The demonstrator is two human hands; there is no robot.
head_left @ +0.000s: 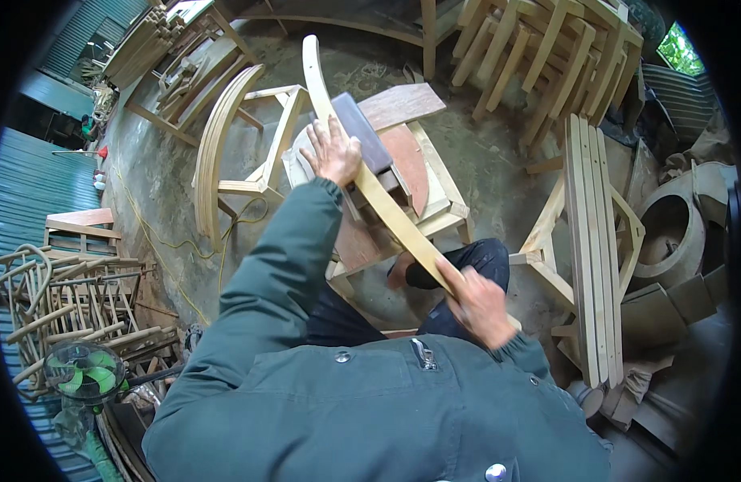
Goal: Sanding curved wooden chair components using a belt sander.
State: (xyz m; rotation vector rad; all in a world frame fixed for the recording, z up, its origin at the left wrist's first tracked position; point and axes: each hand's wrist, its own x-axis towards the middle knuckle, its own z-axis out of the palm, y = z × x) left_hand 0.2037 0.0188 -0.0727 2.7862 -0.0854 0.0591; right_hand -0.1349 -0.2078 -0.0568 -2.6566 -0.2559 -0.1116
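A long curved wooden slat [399, 225] runs slantwise in front of me, from the far left down to my right side. My left hand [335, 153] lies over its middle part, fingers spread and pressing on the wood. Around the near end my right hand [476, 305] is closed, slightly blurred. The slat's edge lies against a grey flat-topped block [362, 132] that looks like a sanding belt. Under the block is a low wooden stand [447, 213] with reddish plywood pieces [403, 103] on it.
Several curved slats [218, 153] lean on a wooden frame [280, 140] at left. Straight slats [591, 249] rest on another frame [547, 233] at right. Wooden frames [547, 52] are piled at the back right. A yellow cord [173, 241] crosses the floor; a green fan [85, 371] stands lower left.
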